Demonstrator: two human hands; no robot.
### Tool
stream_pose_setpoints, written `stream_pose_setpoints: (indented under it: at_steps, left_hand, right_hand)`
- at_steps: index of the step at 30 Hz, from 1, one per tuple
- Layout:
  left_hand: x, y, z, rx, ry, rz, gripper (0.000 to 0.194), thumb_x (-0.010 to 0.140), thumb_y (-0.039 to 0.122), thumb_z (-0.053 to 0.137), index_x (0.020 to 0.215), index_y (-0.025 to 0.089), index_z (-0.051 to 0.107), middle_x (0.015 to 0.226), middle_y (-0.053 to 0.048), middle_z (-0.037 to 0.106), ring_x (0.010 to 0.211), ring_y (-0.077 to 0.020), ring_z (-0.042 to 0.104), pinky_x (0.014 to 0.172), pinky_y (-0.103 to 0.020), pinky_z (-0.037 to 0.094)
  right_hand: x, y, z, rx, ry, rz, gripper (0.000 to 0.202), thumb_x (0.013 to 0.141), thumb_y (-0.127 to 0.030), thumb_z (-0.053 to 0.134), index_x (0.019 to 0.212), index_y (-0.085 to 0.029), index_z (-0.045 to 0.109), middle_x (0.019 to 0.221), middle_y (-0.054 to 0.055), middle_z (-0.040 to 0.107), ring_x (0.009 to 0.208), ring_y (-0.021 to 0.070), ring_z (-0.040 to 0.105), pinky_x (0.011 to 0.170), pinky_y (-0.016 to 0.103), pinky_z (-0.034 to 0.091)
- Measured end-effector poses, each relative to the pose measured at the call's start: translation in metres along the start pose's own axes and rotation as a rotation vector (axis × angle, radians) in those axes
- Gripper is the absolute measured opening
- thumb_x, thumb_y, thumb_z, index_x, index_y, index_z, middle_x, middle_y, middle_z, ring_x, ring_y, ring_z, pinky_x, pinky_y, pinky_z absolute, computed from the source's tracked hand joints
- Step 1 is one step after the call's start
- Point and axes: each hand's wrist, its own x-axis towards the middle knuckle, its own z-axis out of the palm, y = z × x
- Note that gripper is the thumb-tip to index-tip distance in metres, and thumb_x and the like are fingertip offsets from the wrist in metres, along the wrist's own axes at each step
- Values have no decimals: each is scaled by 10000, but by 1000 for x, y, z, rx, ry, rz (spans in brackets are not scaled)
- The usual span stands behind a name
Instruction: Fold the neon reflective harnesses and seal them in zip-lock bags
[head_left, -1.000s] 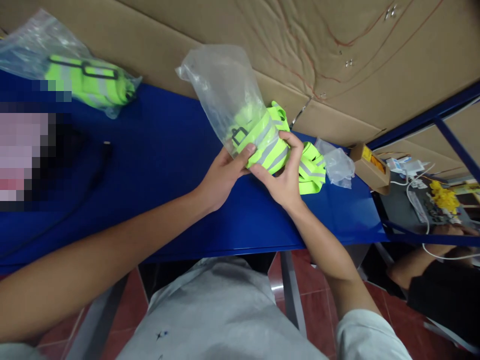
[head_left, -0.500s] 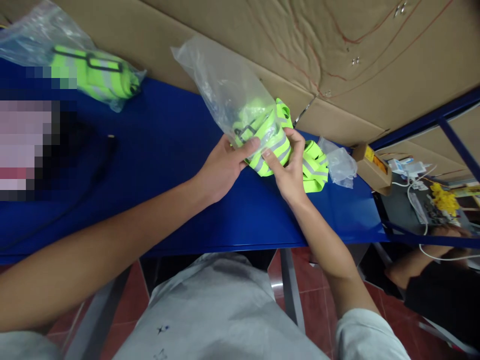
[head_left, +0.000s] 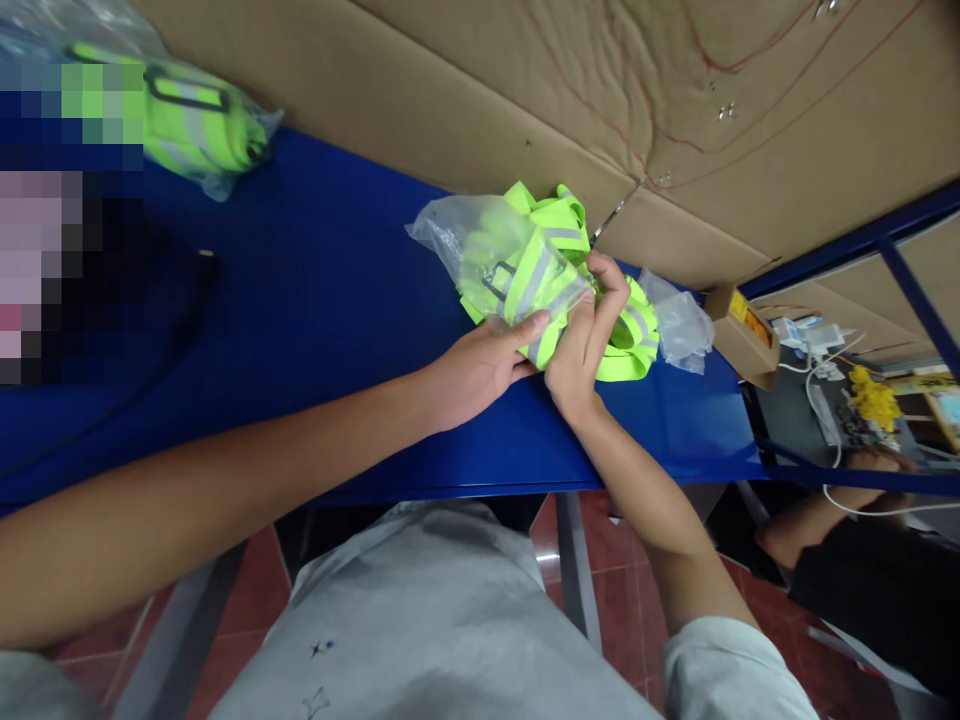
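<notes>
Two bare hands meet over a blue table (head_left: 337, 300), both clamped on a folded neon-yellow safety vest (head_left: 551, 265) with grey reflective stripes. The left hand (head_left: 480, 370) pinches the clear plastic bag (head_left: 469, 240) that partly covers the vest; the right hand (head_left: 581, 345) grips the vest's exposed end. A second vest (head_left: 637, 340), apparently loose, lies just beside them. Another bagged vest (head_left: 195, 125) rests well apart at the table's far left, against a cardboard wall (head_left: 465, 90).

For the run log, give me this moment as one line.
left hand: grips clear bag | right hand: grips neon vest, partly bagged | on blue table
</notes>
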Motion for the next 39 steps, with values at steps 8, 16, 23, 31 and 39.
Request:
stream_pose_setpoints:
  at_steps: [8, 16, 23, 31, 39]
  left_hand:
    - [1, 23, 0, 71, 47, 62, 453, 955, 555, 690, 1315, 279, 712, 1518, -64, 635, 1537, -383, 447, 1223, -587, 446]
    - [-1, 11, -1, 41, 37, -18, 479, 983, 573, 644, 1395, 331, 643, 1624, -53, 525, 1541, -385, 444, 1198, -609, 461]
    - [4, 13, -13, 27, 79, -33, 432, 974, 546, 669, 1326, 295, 680, 1613, -62, 543, 1535, -380, 450, 1188, -573, 478]
    - [0, 3, -10, -17, 69, -85, 494, 957, 545, 703, 1358, 261, 650, 1579, -118, 576, 1471, -388, 531, 1168, -573, 488]
    - [-18, 24, 9, 430, 42, -96, 552, 898, 729, 676, 1071, 209, 745, 1086, -152, 805, 1282, -425, 669, 1037, -570, 546]
  right_hand:
    - [18, -3, -21, -53, -329, -282, 800, 888, -756, 648, 1528, -332, 423, 1667, 99, 315, 1655, 374, 172, 1336, 620, 232]
    - [11, 2, -16, -105, -365, -41, 666, 898, -644, 725, 1462, -385, 483, 1624, 83, 413, 1629, 377, 250, 1269, 646, 363]
    - [19, 3, -16, -82, -405, -108, 623, 928, -604, 703, 1469, -400, 468, 1538, 61, 500, 1533, 326, 403, 1308, 597, 303]
    - [21, 13, -17, -41, -372, -95, 440, 894, -514, 732, 1238, -300, 561, 1331, 94, 538, 1411, 310, 479, 1263, 595, 351]
    - [31, 11, -27, 78, -240, 66, 462, 811, -598, 788, 1050, -277, 557, 1099, 33, 624, 1153, 250, 636, 1101, 523, 559]
